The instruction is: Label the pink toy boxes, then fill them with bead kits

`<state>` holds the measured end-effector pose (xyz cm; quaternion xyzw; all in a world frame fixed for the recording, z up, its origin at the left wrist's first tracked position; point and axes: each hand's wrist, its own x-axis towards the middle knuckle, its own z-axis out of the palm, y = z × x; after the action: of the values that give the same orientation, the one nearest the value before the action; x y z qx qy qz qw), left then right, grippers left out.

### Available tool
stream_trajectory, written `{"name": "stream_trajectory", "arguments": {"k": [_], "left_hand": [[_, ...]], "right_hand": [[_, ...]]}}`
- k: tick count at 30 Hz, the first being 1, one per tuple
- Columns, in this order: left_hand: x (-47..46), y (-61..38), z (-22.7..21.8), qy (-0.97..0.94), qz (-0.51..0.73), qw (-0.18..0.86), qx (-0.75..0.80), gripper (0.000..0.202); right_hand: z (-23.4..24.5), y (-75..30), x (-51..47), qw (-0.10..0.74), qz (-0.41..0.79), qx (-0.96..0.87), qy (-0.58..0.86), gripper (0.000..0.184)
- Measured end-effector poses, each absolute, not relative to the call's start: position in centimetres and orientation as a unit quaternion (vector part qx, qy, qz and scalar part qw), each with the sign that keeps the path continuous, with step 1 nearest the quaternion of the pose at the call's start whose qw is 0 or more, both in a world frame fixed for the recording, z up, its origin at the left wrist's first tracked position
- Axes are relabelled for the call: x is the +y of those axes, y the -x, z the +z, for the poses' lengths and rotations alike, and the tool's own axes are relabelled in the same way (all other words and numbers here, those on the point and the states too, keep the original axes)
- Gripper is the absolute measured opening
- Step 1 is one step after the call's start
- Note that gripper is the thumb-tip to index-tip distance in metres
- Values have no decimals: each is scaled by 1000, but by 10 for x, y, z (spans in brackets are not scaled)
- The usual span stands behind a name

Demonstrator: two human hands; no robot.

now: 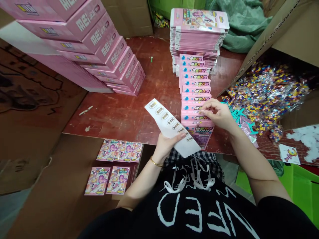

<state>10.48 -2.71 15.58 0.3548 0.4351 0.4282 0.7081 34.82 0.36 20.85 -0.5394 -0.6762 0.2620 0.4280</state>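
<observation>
A white sheet of oval stickers is held slantwise in my left hand, the thumb lying over its lower stickers. My right hand is closed in a pinch at the right edge of a row of pink boxes. Whatever sits between those fingertips, if anything, is too small to make out. The boxes overlap like steps, with their coloured top ends showing, and the nearest one shows more of its printed face at the table's front edge.
Flat pink cartons are piled behind the row. Larger pink boxes stand stacked at the left. At right, a cardboard box holds bags of coloured pieces. Below the table's left front, an open carton holds several pink boxes.
</observation>
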Motion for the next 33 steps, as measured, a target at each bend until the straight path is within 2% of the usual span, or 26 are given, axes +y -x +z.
{"name": "stream_trajectory", "arguments": {"k": [6,10,11,14,15,17,20,22,24,27,29,31,33], "left_hand": [[-21,-104,164,-295,438,714,459,45],[-18,-107,167,-267,443,725,454,44],[-17,-108,168,-263,446,727,451,43],[-18,-111,170,-257,459,724,446,43],[-19,-112,171,-256,468,719,445,43],[-22,-115,175,-258,490,707,440,42],[-26,-118,179,-268,517,695,421,41],[-27,-120,180,-279,534,685,410,39],[-25,-122,180,-288,558,665,405,40],[-22,-125,181,-299,582,635,410,41],[-19,-126,184,-305,588,625,412,41],[-18,-128,186,-302,595,621,412,40],[-18,-129,188,-290,601,620,412,39]], "right_hand": [[199,-346,9,407,288,-679,538,5],[184,-350,13,381,203,-719,544,6],[182,-351,13,380,172,-719,555,11],[187,-348,3,419,102,-684,588,53],[193,-344,-4,441,93,-669,591,60],[206,-331,-23,467,109,-654,585,46],[222,-309,-53,437,232,-663,561,21],[225,-297,-66,405,329,-654,548,17],[224,-292,-70,403,371,-635,544,20],[219,-291,-69,419,359,-636,539,24],[218,-292,-69,426,343,-646,532,19],[218,-291,-70,461,302,-643,532,8],[219,-291,-72,509,236,-643,521,9]]}}
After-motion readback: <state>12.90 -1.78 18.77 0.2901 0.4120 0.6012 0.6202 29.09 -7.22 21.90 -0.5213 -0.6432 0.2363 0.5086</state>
